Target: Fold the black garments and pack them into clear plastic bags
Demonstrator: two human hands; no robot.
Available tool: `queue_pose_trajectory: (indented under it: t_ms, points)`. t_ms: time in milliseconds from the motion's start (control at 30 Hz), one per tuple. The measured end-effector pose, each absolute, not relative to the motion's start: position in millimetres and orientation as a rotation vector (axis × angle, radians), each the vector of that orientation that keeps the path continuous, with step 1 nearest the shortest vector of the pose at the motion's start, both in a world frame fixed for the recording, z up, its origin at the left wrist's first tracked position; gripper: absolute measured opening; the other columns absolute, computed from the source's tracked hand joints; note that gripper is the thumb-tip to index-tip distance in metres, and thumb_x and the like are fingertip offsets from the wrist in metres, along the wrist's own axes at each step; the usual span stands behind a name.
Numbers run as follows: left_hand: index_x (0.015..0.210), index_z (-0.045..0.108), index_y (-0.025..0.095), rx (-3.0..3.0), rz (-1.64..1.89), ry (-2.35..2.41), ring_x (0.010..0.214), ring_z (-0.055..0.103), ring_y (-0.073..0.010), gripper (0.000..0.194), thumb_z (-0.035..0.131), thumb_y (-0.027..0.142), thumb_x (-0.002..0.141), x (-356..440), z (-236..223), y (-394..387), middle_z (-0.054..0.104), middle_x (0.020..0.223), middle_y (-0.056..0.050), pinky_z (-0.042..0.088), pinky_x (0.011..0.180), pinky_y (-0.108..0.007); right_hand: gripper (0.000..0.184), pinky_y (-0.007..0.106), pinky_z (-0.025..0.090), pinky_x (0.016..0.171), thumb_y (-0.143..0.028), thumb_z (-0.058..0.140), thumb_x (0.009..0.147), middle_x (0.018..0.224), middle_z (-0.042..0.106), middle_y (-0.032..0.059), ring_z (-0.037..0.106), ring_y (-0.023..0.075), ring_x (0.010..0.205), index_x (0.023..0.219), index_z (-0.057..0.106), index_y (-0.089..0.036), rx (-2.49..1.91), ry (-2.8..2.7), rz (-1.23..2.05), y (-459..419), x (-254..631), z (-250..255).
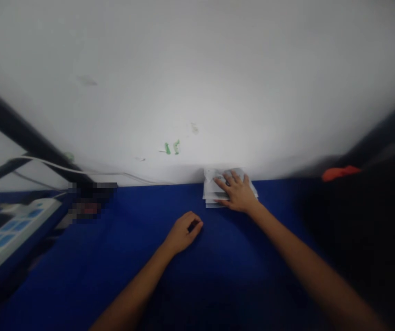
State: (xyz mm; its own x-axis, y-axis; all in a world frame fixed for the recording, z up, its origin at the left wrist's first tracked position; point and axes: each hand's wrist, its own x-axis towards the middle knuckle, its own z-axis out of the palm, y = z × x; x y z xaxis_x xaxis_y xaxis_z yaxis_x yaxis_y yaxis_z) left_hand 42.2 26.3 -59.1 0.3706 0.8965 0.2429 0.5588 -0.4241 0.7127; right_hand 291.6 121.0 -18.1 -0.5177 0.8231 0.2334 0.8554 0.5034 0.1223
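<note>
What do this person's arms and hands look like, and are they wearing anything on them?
The left hand and right hand are ungloved, with no rings, watch or bracelet visible. Both forearms are bare and slim, tapering toward the hands; no sleeves show.

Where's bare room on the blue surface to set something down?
Widest: the blue surface between the power strip and the left hand, wall behind. A smaller gap lies between that hand and the white stack under the right hand. Crowded: far left around the power strip, and the stack's spot by the wall. Far right: too dark to judge.
</note>
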Motion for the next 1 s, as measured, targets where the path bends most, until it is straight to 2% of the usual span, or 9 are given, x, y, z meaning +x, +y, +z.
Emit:
queue_pose_trajectory:
  t_ms: [133, 233, 333, 400, 433, 500, 567, 733, 1000]
  points:
    - [0.085, 0.060, 0.019, 2.103, 0.834, 1.264, 0.074, 0.055, -0.0134, 0.019, 0.050, 0.032, 0.094, 42, -58, 28, 0.059, 0.080, -0.001, 0.043, 0.070, -0.025, 0.083, 0.069, 0.013, 0.106, -0.072, 0.046, 0.083, 0.154, 0.032, 0.0158, 0.020, 0.0456, 0.141, 0.151, 0.029, -0.028, -1.408, -2.553, -0.282, 111, 294, -4]
    - [0.085, 0.060, 0.019, 2.097, 0.826, 1.257, 0.075, 0.055, -0.0137, 0.020, 0.050, 0.033, 0.094, 43, -58, 28, 0.059, 0.081, -0.001, 0.043, 0.070, -0.026, 0.080, 0.064, 0.012, 0.111, -0.060, 0.054, 0.085, 0.153, 0.033, 0.0183, 0.024, 0.0409, 0.141, 0.150, 0.029, -0.021, -1.285, -2.481, -0.212, 86, 286, 8]
    - [0.085, 0.060, 0.019, 2.105, 0.827, 1.264, 0.075, 0.055, -0.0143, 0.020, 0.050, 0.034, 0.094, 42, -59, 27, 0.059, 0.081, -0.001, 0.043, 0.070, -0.026, 0.051, 0.049, 0.029, 0.109, -0.038, 0.050, 0.093, 0.137, 0.051, 0.0192, 0.044, 0.0307, 0.129, 0.138, 0.045, -0.014, -1.139, -2.309, 0.018, 52, 269, 8]
    - [0.085, 0.059, 0.019, 2.116, 0.827, 1.264, 0.075, 0.055, -0.0145, 0.020, 0.050, 0.033, 0.094, 41, -60, 26, 0.058, 0.080, -0.001, 0.043, 0.070, -0.027, 0.033, 0.036, 0.045, 0.092, -0.035, 0.051, 0.093, 0.112, 0.065, 0.0138, 0.058, 0.0239, 0.106, 0.118, 0.058, -0.015, -1.030, -2.240, 0.327, 31, 257, -4]
    - [0.085, 0.059, 0.019, 2.119, 0.827, 1.261, 0.075, 0.055, -0.0145, 0.019, 0.050, 0.033, 0.094, 41, -60, 26, 0.058, 0.080, -0.001, 0.043, 0.070, -0.027, 0.023, 0.031, 0.048, 0.079, -0.035, 0.051, 0.093, 0.094, 0.067, 0.0086, 0.062, 0.0199, 0.088, 0.102, 0.063, -0.017, -0.999, -2.218, 0.490, 24, 252, -12]
    - [0.084, 0.059, 0.019, 2.114, 0.829, 1.259, 0.075, 0.055, -0.0143, 0.018, 0.050, 0.031, 0.094, 41, -59, 25, 0.059, 0.080, -0.001, 0.043, 0.069, -0.026, 0.027, 0.024, 0.042, 0.058, -0.035, 0.050, 0.094, 0.066, 0.059, -0.0001, 0.054, 0.0129, 0.060, 0.074, 0.058, -0.019, -1.001, -2.147, 0.781, 16, 246, -30]
    - [0.085, 0.059, 0.019, 2.103, 0.825, 1.262, 0.075, 0.055, -0.0140, 0.017, 0.050, 0.030, 0.094, 41, -57, 24, 0.059, 0.081, -0.001, 0.043, 0.069, -0.026, 0.036, 0.022, 0.033, 0.050, -0.036, 0.050, 0.094, 0.055, 0.048, -0.0044, 0.043, 0.0092, 0.050, 0.061, 0.048, -0.019, -1.029, -2.046, 0.990, 16, 244, -45]
    - [0.083, 0.059, 0.019, 2.104, 0.809, 1.248, 0.078, 0.055, -0.0148, 0.020, 0.049, 0.031, 0.095, 42, -55, 22, 0.060, 0.081, -0.002, 0.044, 0.072, -0.027, 0.043, 0.022, 0.026, 0.049, -0.040, 0.052, 0.091, 0.053, 0.038, -0.0061, 0.034, 0.0077, 0.050, 0.056, 0.039, -0.019, -1.061, -1.909, 1.136, 26, 246, -57]
    - [0.086, 0.059, 0.020, 2.144, 0.773, 1.237, 0.080, 0.056, -0.0164, 0.018, 0.049, 0.031, 0.095, 40, -54, 19, 0.061, 0.082, -0.002, 0.044, 0.076, -0.031, 0.045, 0.023, 0.026, 0.049, -0.045, 0.052, 0.091, 0.054, 0.036, -0.0053, 0.032, 0.0092, 0.052, 0.057, 0.038, -0.020, -1.081, -1.804, 1.205, 31, 249, -60]
